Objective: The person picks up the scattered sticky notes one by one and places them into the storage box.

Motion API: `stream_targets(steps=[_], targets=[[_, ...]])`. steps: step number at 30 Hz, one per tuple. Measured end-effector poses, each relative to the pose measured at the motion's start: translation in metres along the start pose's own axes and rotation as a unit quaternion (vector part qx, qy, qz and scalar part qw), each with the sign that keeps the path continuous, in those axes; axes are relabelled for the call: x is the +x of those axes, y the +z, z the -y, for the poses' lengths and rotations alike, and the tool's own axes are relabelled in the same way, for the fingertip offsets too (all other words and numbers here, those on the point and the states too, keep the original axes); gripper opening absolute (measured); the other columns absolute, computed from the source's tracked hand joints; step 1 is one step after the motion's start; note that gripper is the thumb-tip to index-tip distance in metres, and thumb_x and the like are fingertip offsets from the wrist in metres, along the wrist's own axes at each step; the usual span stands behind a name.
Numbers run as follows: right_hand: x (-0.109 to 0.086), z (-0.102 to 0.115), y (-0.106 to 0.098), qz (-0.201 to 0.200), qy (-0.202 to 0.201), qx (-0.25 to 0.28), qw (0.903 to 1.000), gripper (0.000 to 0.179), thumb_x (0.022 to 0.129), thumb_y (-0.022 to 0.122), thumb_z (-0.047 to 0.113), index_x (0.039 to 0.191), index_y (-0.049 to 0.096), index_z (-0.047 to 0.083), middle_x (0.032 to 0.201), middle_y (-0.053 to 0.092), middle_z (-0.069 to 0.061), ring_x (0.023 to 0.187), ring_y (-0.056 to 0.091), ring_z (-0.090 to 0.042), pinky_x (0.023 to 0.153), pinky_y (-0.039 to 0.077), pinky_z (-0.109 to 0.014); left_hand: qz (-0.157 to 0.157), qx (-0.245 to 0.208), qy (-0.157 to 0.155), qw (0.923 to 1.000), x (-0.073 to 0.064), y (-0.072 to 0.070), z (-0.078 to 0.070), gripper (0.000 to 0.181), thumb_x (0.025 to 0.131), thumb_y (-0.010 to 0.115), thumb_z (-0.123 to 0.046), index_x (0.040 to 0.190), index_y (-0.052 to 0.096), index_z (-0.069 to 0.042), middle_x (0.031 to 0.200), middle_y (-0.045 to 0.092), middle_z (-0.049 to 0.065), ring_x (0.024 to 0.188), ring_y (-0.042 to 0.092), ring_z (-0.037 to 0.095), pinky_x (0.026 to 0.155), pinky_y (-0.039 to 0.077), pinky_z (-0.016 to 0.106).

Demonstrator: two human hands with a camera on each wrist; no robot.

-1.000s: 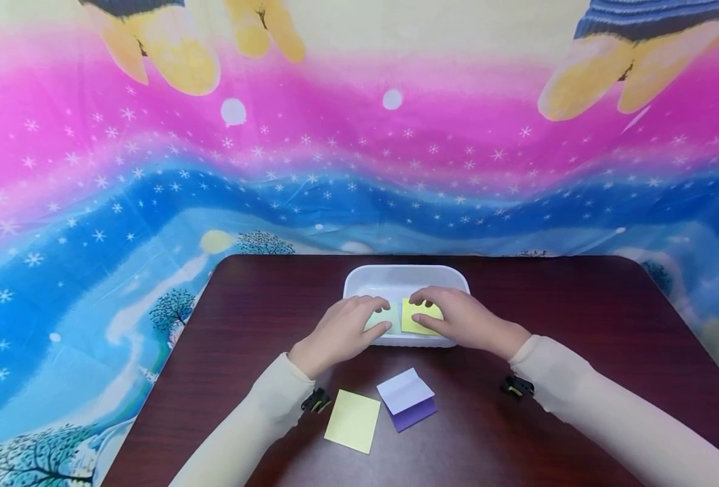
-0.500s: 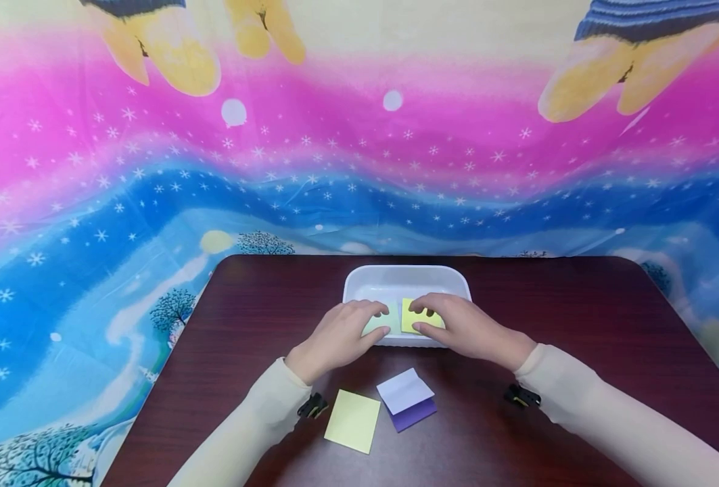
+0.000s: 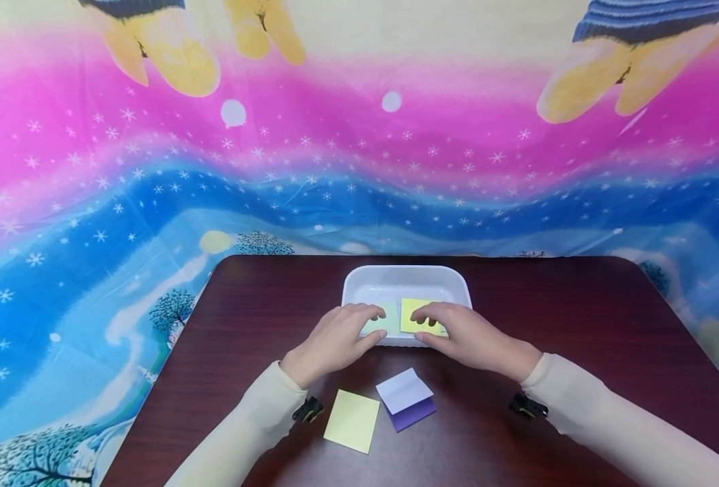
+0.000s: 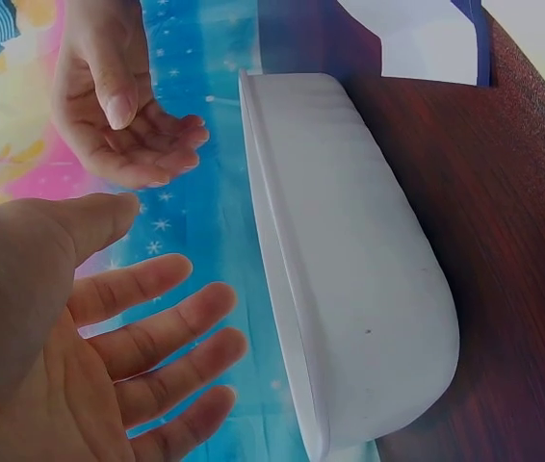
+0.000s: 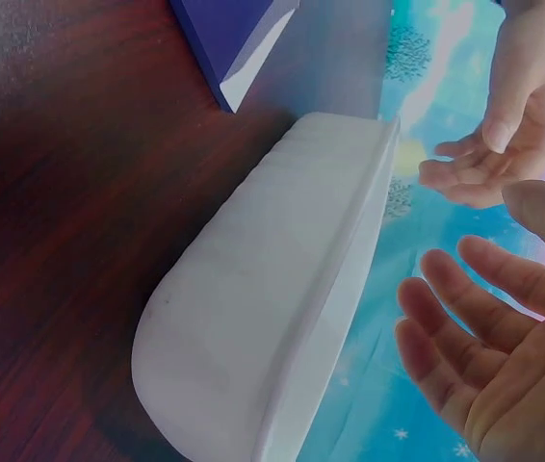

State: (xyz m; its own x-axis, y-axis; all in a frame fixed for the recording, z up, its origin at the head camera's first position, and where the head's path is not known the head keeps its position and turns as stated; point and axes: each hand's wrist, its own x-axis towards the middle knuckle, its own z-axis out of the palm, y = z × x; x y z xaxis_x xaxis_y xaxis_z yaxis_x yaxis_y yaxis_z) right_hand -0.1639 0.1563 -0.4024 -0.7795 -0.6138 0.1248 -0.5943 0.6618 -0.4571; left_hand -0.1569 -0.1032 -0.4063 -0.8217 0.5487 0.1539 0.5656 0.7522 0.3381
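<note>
A white plastic tub [image 3: 406,272] stands at the far side of the table, holding a pale green sticky-note pad [image 3: 388,319] on the left and a bright yellow one [image 3: 409,316] on the right. My left hand [image 3: 335,337] hovers over the tub's near left part, fingers relaxed and apart, holding nothing. Over the near right part is my right hand [image 3: 475,339], its fingers bent loosely with nothing in them. Both wrist views show the palms above the rim, free of the tub's wall [image 4: 359,260]. The hands partly cover both pads.
On the dark wooden table [image 3: 262,304], nearer the person, lie a pale yellow sticky-note pad [image 3: 352,421] and a purple pad with a raised lilac sheet [image 3: 405,392]. A patterned cloth [image 3: 359,135] hangs behind the table's far edge.
Both hands have drawn back slightly toward the person, the right one also drifting a little to the right. The tub and pads have stayed in place.
</note>
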Motion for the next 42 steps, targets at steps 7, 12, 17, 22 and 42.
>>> stream_targets(steps=[7, 12, 17, 22, 42], targets=[[-0.004, 0.003, 0.002, -0.001, -0.006, 0.004, 1.0000, 0.033, 0.095, 0.071, 0.026, 0.124, 0.069, 0.011, 0.117, 0.074, -0.004, 0.103, 0.068, -0.018, 0.092, 0.057, -0.041, -0.001, 0.000, 0.000, 1.0000, -0.004, 0.001, 0.000, 0.035, 0.099, 0.065, -0.035, 0.127, 0.066, -0.015, 0.123, 0.073, 0.001, 0.114, 0.068, 0.017, 0.096, 0.055, 0.039], [-0.009, 0.004, 0.004, 0.001, -0.008, -0.001, 1.0000, 0.034, 0.095, 0.071, 0.028, 0.124, 0.069, 0.011, 0.116, 0.074, -0.002, 0.102, 0.068, -0.016, 0.091, 0.056, -0.040, 0.000, 0.001, 0.002, 1.0000, -0.007, 0.002, 0.000, 0.036, 0.098, 0.065, -0.036, 0.128, 0.066, -0.015, 0.125, 0.072, 0.001, 0.118, 0.067, 0.018, 0.099, 0.054, 0.040], [-0.012, 0.005, 0.006, 0.004, -0.008, -0.006, 0.9999, 0.033, 0.095, 0.071, 0.028, 0.124, 0.069, 0.012, 0.116, 0.073, 0.002, 0.100, 0.065, -0.011, 0.088, 0.056, -0.038, -0.004, -0.004, 0.003, 1.0000, -0.009, 0.002, 0.001, 0.036, 0.098, 0.065, -0.036, 0.127, 0.067, -0.015, 0.124, 0.072, 0.001, 0.117, 0.068, 0.018, 0.098, 0.054, 0.041], [-0.015, 0.008, 0.008, 0.010, 0.000, -0.007, 0.9999, 0.033, 0.095, 0.071, 0.029, 0.125, 0.068, 0.014, 0.116, 0.072, 0.003, 0.100, 0.065, -0.012, 0.088, 0.057, -0.037, -0.005, -0.004, -0.001, 1.0000, -0.012, 0.001, 0.000, 0.036, 0.098, 0.066, -0.036, 0.128, 0.067, -0.015, 0.125, 0.072, 0.001, 0.119, 0.067, 0.018, 0.098, 0.054, 0.041], [-0.025, 0.010, 0.015, 0.003, -0.018, 0.003, 0.9998, 0.029, 0.095, 0.071, 0.028, 0.120, 0.069, 0.014, 0.111, 0.073, 0.003, 0.099, 0.067, -0.014, 0.088, 0.057, -0.036, -0.003, 0.001, 0.004, 1.0000, -0.024, 0.004, -0.003, 0.034, 0.098, 0.065, -0.035, 0.125, 0.067, -0.015, 0.122, 0.073, 0.001, 0.116, 0.068, 0.017, 0.097, 0.054, 0.041]])
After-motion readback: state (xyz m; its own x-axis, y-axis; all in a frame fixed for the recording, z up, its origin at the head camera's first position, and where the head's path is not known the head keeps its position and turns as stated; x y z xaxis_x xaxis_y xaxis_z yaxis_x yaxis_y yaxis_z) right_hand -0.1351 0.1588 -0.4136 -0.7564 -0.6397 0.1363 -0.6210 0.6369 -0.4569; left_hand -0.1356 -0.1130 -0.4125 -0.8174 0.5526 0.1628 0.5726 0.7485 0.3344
